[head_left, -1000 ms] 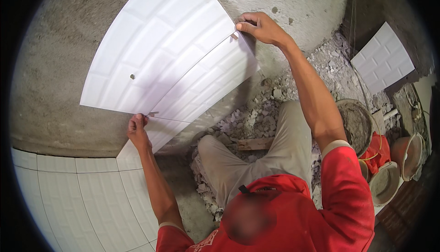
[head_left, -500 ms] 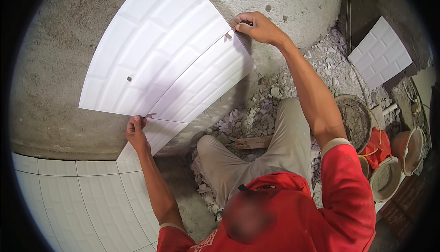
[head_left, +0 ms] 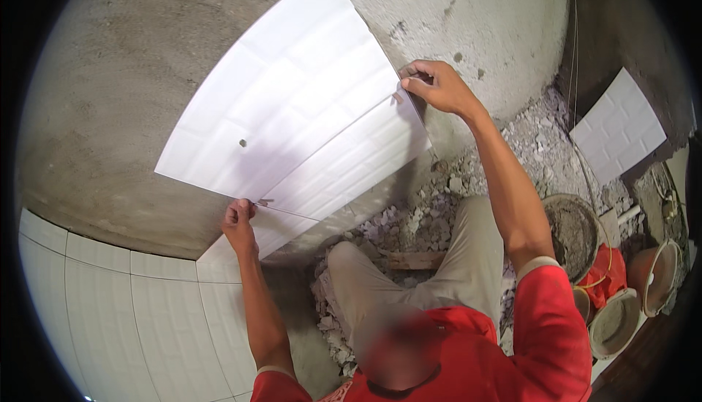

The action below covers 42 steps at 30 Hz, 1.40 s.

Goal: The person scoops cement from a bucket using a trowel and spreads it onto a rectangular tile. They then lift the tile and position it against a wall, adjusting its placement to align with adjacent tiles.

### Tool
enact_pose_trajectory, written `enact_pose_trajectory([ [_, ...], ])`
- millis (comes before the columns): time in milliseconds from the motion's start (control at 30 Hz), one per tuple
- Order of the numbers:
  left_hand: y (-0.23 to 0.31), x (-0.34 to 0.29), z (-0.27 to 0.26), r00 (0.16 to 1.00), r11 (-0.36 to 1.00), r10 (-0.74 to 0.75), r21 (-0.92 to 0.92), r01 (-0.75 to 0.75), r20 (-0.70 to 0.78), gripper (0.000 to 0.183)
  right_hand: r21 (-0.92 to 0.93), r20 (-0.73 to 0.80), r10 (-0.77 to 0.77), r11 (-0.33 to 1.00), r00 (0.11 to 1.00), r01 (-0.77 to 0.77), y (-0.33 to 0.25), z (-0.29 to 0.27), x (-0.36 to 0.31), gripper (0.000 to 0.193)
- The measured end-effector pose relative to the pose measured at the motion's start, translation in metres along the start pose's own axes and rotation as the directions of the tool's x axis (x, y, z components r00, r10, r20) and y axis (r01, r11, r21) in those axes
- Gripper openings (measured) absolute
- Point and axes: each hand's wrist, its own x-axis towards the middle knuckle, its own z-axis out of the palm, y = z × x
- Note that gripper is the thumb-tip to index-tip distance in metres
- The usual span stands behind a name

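A large white wall tile [head_left: 292, 88] with a brick-pattern relief leans against the rough grey wall, above another white tile [head_left: 351, 150]. My left hand [head_left: 240, 225] is closed in a pinch at the upper tile's lower left corner, beside a small brown wedge [head_left: 265, 202] in the joint. What its fingertips hold is hidden. At the joint's other end, my right hand [head_left: 442, 89] grips the upper tile's right edge with thumb and bent fingers. Just below those fingers a second brown wedge [head_left: 397, 98] sticks out. A small dark spot marks the upper tile's face.
Set white tiles [head_left: 164, 307] cover the lower left. Broken rubble [head_left: 395, 230] lies around my legs, with a wooden piece [head_left: 415, 261] among it. At the right are a bucket of mortar [head_left: 570, 234], several tubs [head_left: 614, 325], a red bag [head_left: 605, 274] and a loose white tile [head_left: 620, 128].
The whole view has shifted, so the tiles and both hands appear lower and farther right. Both hands keep about the same places at the joint's ends.
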Motion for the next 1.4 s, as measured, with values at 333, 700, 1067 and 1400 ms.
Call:
enact_pose_trajectory([
  [333, -0.004, 0.001, 0.000, 1.000, 0.996, 0.000, -0.084, 0.002, 0.019, 0.025, -0.047, -0.122, -0.132, 0.991, 0.984, 0.127, -0.041, -0.007, 0.008, 0.033],
  [700, 0.001, -0.005, 0.002, 1.000, 1.000, -0.018, -0.004, 0.018, -0.022, 0.028, -0.136, -0.120, -0.094, 0.988, 0.988, 0.077, -0.048, -0.005, 0.000, 0.030],
  [1067, 0.003, -0.002, -0.003, 1.000, 0.993, 0.016, 0.114, -0.017, 0.011, 0.034, -0.162, -0.202, -0.117, 0.983, 0.972, 0.084, -0.050, -0.021, -0.018, 0.024],
  [1400, 0.018, 0.015, -0.034, 0.983, 0.995, -0.040, 0.097, 0.022, 0.179, 0.036, -0.010, -0.002, 0.207, 0.978, 0.978, -0.207, -0.030, -0.014, -0.075, 0.031],
])
